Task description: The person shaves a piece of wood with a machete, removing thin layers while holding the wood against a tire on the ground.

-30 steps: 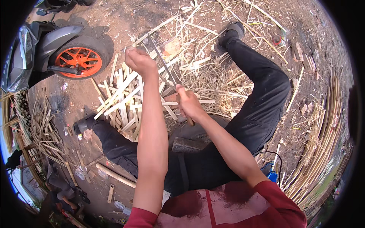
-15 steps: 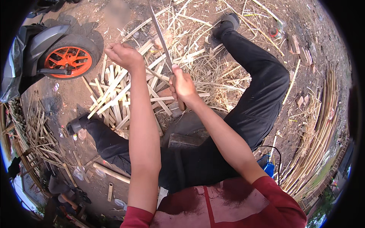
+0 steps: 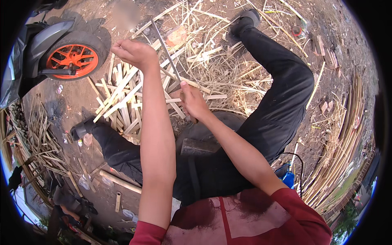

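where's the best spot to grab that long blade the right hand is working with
Grip the long blade at its near handle end, where the right hand already wraps it, coming from the person's side. The bare edge runs up and away toward the bamboo strips, so the far end is unsafe to hold.

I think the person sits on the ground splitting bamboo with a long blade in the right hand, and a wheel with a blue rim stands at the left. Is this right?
Not quite: the head view shows the wheel has an orange rim, not blue. The rest holds: right hand grips the long blade.
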Motion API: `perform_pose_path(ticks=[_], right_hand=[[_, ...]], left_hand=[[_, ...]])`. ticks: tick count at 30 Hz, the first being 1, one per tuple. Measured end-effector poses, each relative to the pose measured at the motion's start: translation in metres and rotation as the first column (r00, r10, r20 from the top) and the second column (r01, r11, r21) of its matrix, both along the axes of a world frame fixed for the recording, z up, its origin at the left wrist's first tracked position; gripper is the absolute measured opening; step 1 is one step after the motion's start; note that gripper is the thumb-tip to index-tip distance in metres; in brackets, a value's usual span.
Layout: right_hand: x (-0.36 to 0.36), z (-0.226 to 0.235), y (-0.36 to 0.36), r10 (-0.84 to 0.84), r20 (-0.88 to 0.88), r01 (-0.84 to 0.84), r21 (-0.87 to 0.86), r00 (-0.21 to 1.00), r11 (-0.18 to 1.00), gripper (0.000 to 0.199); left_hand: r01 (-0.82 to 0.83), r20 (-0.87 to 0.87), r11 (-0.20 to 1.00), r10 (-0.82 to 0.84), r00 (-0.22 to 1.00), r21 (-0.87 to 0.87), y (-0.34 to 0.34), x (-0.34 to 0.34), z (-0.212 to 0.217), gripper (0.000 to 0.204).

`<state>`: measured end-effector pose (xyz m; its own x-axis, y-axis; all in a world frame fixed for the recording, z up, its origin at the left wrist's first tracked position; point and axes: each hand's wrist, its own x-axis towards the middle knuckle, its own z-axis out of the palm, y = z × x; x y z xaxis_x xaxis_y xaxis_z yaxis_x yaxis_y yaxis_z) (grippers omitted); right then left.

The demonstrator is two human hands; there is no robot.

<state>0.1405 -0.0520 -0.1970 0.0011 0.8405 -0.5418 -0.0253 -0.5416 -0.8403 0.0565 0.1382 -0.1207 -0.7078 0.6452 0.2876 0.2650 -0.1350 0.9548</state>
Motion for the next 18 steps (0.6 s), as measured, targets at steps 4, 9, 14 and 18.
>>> perform_pose_path(ticks=[4, 9, 14, 18], right_hand=[[-0.001, -0.043, -0.043, 0.160, 0.175, -0.117, -0.233, 0.971, 0.965, 0.075], [0.004, 0.002, -0.018, 0.177, 0.158, -0.126, -0.292, 0.971, 0.948, 0.079], [-0.003, -0.029, -0.057, 0.138, 0.025, -0.106, -0.512, 0.990, 0.853, 0.072], [0.014, -0.010, -0.050, 0.179, 0.065, -0.129, -0.469, 0.982, 0.874, 0.072]], left_hand=[[-0.022, -0.091, 0.997, 0.015, 0.996, -0.072, 0.002, -0.001, -0.003, 0.027], [-0.080, -0.179, 0.991, 0.061, 0.982, -0.104, 0.012, -0.007, -0.007, 0.025], [-0.096, -0.276, 0.990, 0.064, 0.959, -0.106, 0.024, -0.004, -0.015, 0.022], [-0.025, -0.057, 0.985, 0.016, 0.998, -0.168, 0.013, 0.005, -0.002, 0.032]])
